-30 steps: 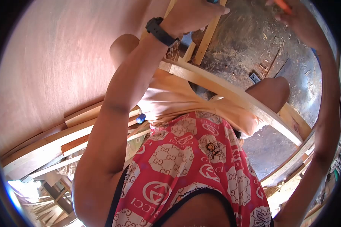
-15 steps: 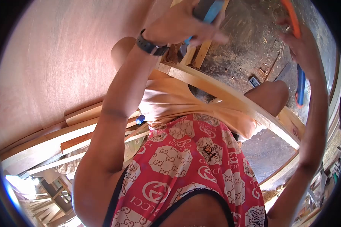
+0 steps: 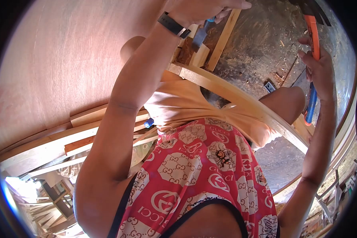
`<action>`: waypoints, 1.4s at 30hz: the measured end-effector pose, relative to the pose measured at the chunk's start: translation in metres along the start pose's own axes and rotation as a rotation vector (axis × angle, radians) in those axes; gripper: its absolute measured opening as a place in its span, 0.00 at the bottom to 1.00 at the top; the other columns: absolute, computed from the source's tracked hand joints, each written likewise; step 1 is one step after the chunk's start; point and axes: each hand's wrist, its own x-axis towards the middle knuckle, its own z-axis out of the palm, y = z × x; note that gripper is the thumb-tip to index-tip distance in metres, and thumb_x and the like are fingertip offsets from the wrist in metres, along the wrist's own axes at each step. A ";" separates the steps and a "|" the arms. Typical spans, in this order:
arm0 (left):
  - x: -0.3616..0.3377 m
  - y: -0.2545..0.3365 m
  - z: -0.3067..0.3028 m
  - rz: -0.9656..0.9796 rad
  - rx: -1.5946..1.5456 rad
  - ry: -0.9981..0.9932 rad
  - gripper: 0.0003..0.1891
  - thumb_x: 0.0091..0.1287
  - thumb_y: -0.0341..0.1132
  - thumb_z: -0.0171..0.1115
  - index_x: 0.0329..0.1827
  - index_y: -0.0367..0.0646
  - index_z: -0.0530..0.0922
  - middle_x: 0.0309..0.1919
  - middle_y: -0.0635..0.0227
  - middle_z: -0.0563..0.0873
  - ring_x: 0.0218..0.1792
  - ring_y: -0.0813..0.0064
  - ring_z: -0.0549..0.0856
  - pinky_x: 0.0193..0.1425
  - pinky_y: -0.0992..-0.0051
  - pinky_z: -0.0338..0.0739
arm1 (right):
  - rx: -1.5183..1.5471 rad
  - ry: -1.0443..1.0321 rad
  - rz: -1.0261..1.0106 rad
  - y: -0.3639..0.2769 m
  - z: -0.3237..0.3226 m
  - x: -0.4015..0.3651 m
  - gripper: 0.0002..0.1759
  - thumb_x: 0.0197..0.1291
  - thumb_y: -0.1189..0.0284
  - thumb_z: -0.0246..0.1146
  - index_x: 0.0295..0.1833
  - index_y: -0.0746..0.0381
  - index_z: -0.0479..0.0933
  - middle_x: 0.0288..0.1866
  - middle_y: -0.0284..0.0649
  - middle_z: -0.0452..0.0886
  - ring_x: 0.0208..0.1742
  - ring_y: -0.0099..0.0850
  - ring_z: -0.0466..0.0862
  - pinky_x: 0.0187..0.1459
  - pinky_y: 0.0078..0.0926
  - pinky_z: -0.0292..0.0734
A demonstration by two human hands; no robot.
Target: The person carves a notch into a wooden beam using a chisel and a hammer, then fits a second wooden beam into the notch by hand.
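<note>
- Beam [image 3: 242,94]: my landmark, hardly shifted on my feed; I see neither of the hands on it.
- Hammer [image 3: 313,35]: beyond the beam's right half, butt of the handle nearest the beam, head farthest off. Half a second ago the head was out of view; now it shows.
- Right hand [image 3: 320,71]: fingers curled round the Hammer's handle, roughly midway; has come down nearer the beam since then.
- Chisel [image 3: 200,39]: beyond the beam's left end, blade slanting back toward it. Was blurred half a second ago, now reads fairly sharp.
- Left hand [image 3: 204,10]: wrapped round the Chisel's handle, one finger sticking out; partly cut off by my view's top edge. Has pulled away from the beam.
- Block [image 3: 200,54]: just beyond the beam's left end, right by the blade tip; can't tell if they touch.
- Strip [image 3: 223,41]: beside the Block, running away from the beam. Unchanged.
- My read: Chisel now brought to bear near the Block, Hammer well apart from it. I'd log this as positioning, no blow landing.
</note>
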 end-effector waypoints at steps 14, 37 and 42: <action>0.011 -0.015 0.003 -0.045 -0.213 -0.160 0.11 0.65 0.29 0.76 0.35 0.44 0.77 0.20 0.79 0.73 0.15 0.85 0.71 0.19 0.78 0.63 | -0.122 0.168 -0.214 -0.039 -0.028 0.058 0.21 0.74 0.65 0.61 0.68 0.60 0.78 0.22 0.23 0.63 0.22 0.15 0.63 0.27 0.18 0.58; 0.007 -0.023 0.012 0.115 0.090 0.044 0.10 0.65 0.28 0.73 0.42 0.36 0.79 0.22 0.76 0.77 0.18 0.81 0.75 0.19 0.76 0.68 | -0.385 -0.175 -0.467 -0.012 -0.009 0.060 0.18 0.67 0.70 0.65 0.61 0.57 0.79 0.31 0.28 0.71 0.31 0.09 0.71 0.30 0.10 0.62; -0.001 -0.007 0.009 -0.082 0.103 0.041 0.11 0.65 0.28 0.73 0.44 0.36 0.79 0.22 0.77 0.76 0.18 0.83 0.74 0.20 0.77 0.66 | 0.170 0.080 -0.090 -0.035 -0.025 0.089 0.15 0.73 0.63 0.62 0.60 0.55 0.80 0.27 0.24 0.70 0.26 0.14 0.72 0.29 0.14 0.67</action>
